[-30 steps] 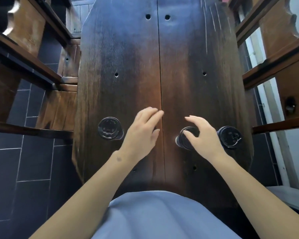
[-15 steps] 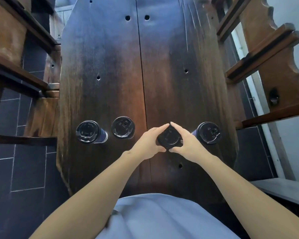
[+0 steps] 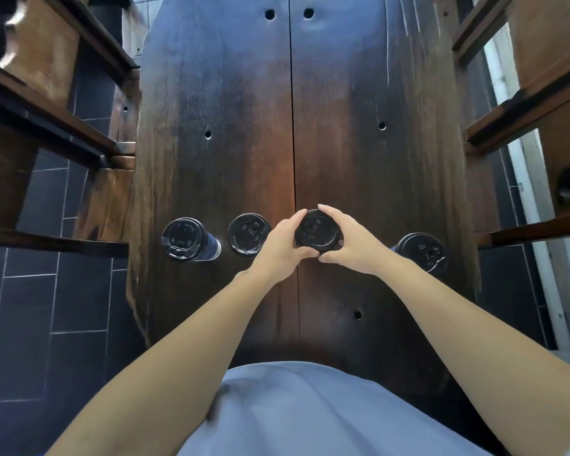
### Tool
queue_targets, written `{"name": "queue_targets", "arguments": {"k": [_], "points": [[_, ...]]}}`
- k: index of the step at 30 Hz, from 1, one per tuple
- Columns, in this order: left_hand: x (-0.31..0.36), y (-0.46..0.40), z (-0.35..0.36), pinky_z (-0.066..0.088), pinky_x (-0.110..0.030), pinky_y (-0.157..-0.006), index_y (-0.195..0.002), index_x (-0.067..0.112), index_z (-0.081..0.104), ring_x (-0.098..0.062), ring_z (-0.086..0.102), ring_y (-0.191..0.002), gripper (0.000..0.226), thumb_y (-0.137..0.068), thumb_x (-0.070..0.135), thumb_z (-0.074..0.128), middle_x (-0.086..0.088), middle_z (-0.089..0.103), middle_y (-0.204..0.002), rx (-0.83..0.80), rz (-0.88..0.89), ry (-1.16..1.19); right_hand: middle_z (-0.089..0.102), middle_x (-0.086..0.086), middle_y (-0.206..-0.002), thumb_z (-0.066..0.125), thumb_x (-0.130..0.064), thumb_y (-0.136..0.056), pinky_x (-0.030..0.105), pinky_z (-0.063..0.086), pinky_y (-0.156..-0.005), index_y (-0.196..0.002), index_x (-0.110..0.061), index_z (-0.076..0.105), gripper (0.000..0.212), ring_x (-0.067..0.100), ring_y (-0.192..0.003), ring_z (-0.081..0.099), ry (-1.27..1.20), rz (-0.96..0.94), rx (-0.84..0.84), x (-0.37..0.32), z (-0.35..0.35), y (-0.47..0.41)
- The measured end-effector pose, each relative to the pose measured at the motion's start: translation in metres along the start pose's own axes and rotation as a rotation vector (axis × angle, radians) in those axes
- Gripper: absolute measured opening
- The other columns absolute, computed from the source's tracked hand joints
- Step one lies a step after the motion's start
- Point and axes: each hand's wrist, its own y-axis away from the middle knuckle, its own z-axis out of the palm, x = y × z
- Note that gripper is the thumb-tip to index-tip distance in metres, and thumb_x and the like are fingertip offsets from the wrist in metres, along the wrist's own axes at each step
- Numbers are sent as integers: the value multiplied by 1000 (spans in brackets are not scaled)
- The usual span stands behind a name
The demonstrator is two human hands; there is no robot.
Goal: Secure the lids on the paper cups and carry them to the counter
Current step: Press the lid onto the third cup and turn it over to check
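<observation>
Several paper cups with black lids stand in a row across the near part of a dark wooden table [image 3: 231, 103]. The middle cup's black lid [image 3: 316, 230] sits between both hands. My left hand [image 3: 282, 246] grips its left rim with thumb and fingers. My right hand [image 3: 349, 243] grips its right rim the same way. A blue-sided lidded cup [image 3: 186, 239] stands far left, another lidded cup [image 3: 248, 234] just left of my left hand, and a third [image 3: 422, 251] to the right of my right wrist.
Wooden benches with slatted backs flank the table, one on the left [image 3: 46, 133] and one on the right [image 3: 524, 103]. Dark floor tiles [image 3: 40, 307] lie below left. My light blue clothing [image 3: 310, 409] fills the bottom of the view.
A second ago both hands hovered spread above the table; they have closed in on the middle cup's lid and now hold it from both sides. The view has shifted right, then steadied.
</observation>
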Motion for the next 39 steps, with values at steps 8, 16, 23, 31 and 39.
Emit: {"name": "queue_targets", "arguments": {"k": [8,16,23,31,39], "points": [[-3,3,8,41,-37,-118,-162,22,29,-23,54,-135,84,-94,15,76,-7,51,-150,-11,-10,-18,65,3,-125,39,-43,-108,29,47,-88,-132,-18,58,39,14,-106,58,-63,229,278,-30,1,-36],[-13,2,12,47,-42,-115,-160,27,37,-25,64,-127,82,-91,11,79,-3,57,-147,24,-80,154,64,-2,-94,25,-44,-110,28,49,-73,-108,-15,68,52,14,-84,62,173,324,413,-33,34,-53],[-14,2,14,46,-42,-116,-157,31,41,-26,61,-130,81,-90,8,80,-2,54,-150,39,-117,270,60,-2,-85,27,-38,-110,29,53,-66,-99,-14,66,46,16,-76,63,308,290,495,-32,40,-52],[-16,1,16,47,-42,-115,-158,32,40,-24,62,-126,82,-90,8,79,-2,58,-139,53,-109,267,58,-2,-82,26,-36,-110,25,39,-56,-89,-19,53,37,18,-72,61,378,292,493,-33,40,-55],[-18,7,23,48,-42,-115,-159,33,37,-18,66,-122,81,-92,9,76,-1,57,-132,61,-89,296,61,-19,-120,45,-35,-109,30,52,-104,-133,-33,59,28,1,-111,60,-298,160,196,-13,18,-21]]}}
